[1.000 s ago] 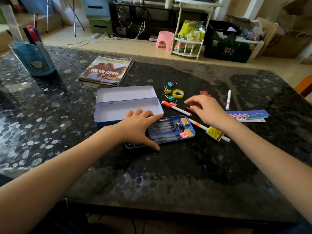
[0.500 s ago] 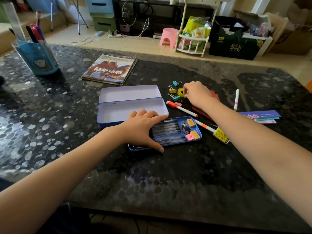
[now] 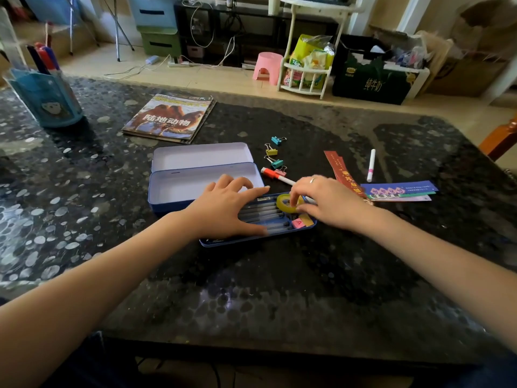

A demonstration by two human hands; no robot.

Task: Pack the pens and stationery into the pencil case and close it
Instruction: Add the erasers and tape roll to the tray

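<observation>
Pink stool (image 3: 267, 67) on beige floor (image 3: 223, 77)

Left hand (image 3: 223, 208) flat, fingers spread; right hand (image 3: 327, 203) fingers pinching.

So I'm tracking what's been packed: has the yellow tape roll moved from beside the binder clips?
Yes. The right hand now holds the yellow tape roll over the blue tray, nearer the person than the binder clips.
</observation>
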